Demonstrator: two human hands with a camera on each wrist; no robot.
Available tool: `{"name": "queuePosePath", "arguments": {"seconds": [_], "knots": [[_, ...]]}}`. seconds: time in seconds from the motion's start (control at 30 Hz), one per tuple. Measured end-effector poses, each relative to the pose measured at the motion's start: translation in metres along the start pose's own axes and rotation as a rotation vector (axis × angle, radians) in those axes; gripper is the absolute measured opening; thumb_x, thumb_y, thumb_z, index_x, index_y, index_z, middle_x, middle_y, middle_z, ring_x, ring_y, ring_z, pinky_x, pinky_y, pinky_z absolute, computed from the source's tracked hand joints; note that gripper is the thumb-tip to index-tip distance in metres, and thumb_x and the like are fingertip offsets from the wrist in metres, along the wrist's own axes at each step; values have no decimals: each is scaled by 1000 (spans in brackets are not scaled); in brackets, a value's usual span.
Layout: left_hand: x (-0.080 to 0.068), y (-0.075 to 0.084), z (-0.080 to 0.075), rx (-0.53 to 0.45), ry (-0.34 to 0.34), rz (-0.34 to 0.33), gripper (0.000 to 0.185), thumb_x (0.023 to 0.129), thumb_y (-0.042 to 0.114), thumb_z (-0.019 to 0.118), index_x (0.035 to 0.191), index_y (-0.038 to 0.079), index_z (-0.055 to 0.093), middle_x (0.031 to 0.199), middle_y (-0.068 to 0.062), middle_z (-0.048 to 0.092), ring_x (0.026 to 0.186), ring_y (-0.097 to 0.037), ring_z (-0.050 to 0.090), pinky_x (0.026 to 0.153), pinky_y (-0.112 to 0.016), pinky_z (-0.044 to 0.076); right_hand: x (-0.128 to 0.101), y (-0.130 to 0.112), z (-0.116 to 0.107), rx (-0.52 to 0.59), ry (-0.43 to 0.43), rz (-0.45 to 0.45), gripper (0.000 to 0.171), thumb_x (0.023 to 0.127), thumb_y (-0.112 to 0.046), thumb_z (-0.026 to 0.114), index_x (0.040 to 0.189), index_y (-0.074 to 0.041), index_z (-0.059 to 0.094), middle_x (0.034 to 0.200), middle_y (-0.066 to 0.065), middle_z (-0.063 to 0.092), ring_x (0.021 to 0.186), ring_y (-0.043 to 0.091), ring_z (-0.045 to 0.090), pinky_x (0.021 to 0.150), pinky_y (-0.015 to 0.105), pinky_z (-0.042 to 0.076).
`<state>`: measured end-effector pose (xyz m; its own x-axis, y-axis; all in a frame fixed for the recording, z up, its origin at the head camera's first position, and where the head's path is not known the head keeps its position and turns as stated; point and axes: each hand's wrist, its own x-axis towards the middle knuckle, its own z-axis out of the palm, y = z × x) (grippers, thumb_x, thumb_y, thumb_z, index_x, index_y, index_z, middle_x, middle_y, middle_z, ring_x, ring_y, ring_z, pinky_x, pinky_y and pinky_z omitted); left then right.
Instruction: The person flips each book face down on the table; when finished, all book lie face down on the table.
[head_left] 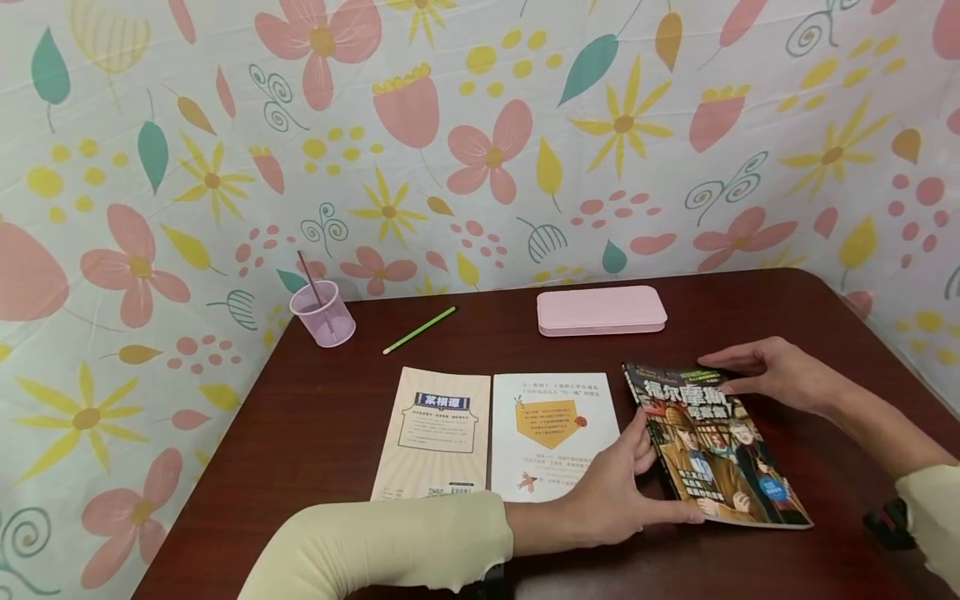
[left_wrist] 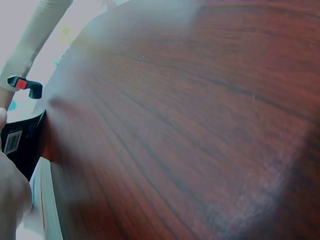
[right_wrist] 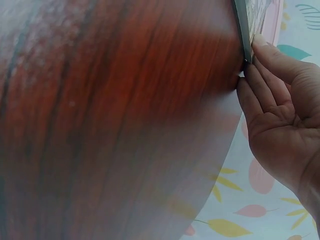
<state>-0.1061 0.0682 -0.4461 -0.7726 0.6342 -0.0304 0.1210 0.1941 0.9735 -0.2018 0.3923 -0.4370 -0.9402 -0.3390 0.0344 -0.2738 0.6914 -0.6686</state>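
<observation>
A paperback book (head_left: 701, 446) with a dark illustrated cover and large white title characters is held between both hands, at the right of the head view. My left hand (head_left: 607, 492) grips its left side, the thumb along the near edge. At the far right corner my right hand (head_left: 787, 379) pinches it; in the right wrist view the thumb lies on one face, with the right hand's (right_wrist: 282, 102) fingers at the other side of the dark book edge (right_wrist: 242, 30). The left wrist view shows a barcode (left_wrist: 12, 142) on the book's underside, tilted off the table.
Left of the held book lie a white book (head_left: 551, 433) and a cream book (head_left: 435, 429), side by side. Farther back are a pink pencil case (head_left: 602, 310), a green pencil (head_left: 420, 330) and a lilac mesh pen cup (head_left: 324, 315). A floral cloth hangs behind the dark wooden table (head_left: 322, 417).
</observation>
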Motion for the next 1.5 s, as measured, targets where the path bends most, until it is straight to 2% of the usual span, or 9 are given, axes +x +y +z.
{"name": "queuePosePath", "arguments": {"seconds": [0.13, 0.3, 0.47, 0.67, 0.8, 1.0, 1.23, 1.37, 1.5], "knots": [[0, -1, 3, -158, 13, -35, 111, 89, 8, 87, 171, 10, 12, 162, 2, 40, 131, -3, 55, 101, -15, 45, 0, 0, 0, 1, -4, 11, 43, 92, -5, 82, 134, -1, 72, 129, 22, 73, 106, -6, 66, 77, 23, 58], [2, -5, 4, -354, -38, -27, 99, 91, -7, 79, 169, 14, 23, 143, 3, 65, 112, -3, 69, 90, -19, 56, 1, 0, 1, -1, -5, 7, 43, 92, -5, 82, 134, -1, 73, 128, 22, 73, 106, -7, 65, 77, 22, 58], [1, -4, 1, -257, -31, -81, 97, 90, 0, 82, 168, 12, 26, 130, 1, 73, 102, -1, 72, 85, -18, 57, 0, 0, 1, -7, -6, 13, 44, 92, -6, 82, 135, -1, 72, 129, 23, 72, 106, -7, 64, 77, 22, 58], [0, -3, -1, -211, -18, -138, 97, 90, 5, 84, 168, 12, 27, 135, -3, 70, 102, -1, 71, 82, -19, 57, -1, -1, 1, -27, 6, 10, 44, 93, -6, 82, 135, -1, 72, 129, 23, 72, 105, -4, 66, 77, 22, 58], [-1, -3, -2, -214, -26, -137, 97, 90, 5, 84, 168, 14, 27, 137, 1, 69, 103, 0, 70, 79, -20, 58, -3, 1, 1, -32, 20, -13, 44, 93, -5, 81, 136, 0, 71, 130, 24, 71, 106, -10, 62, 76, 21, 57], [-3, -5, -3, -250, -43, -132, 97, 92, 4, 81, 169, 23, 26, 139, 8, 67, 105, 1, 68, 62, -27, 59, -4, 2, 3, -59, 54, -45, 44, 92, -4, 82, 134, -2, 72, 128, 23, 72, 106, -12, 60, 76, 18, 55], [-3, -6, -4, -237, -60, -86, 96, 94, 3, 79, 170, 23, 24, 145, 4, 63, 107, 1, 68, 64, -25, 60, -2, 1, 4, -132, 106, -32, 42, 89, -9, 86, 130, -6, 76, 125, 19, 75, 105, -16, 53, 78, 15, 51], [-3, -7, -4, -261, -73, -84, 92, 95, 3, 78, 169, 23, 26, 142, 9, 65, 106, 1, 69, 55, -23, 55, -1, -1, 4, -159, 140, -29, 41, 90, -7, 86, 129, -5, 76, 120, 18, 76, 101, -11, 59, 73, 20, 53], [-3, -6, -4, -247, -87, -83, 84, 99, 5, 75, 168, 15, 30, 148, 5, 61, 108, 1, 68, 58, -22, 56, -2, -3, 4, -161, 167, -27, 39, 90, -4, 85, 127, -2, 76, 118, 21, 75, 93, 0, 65, 66, 24, 53]]}}
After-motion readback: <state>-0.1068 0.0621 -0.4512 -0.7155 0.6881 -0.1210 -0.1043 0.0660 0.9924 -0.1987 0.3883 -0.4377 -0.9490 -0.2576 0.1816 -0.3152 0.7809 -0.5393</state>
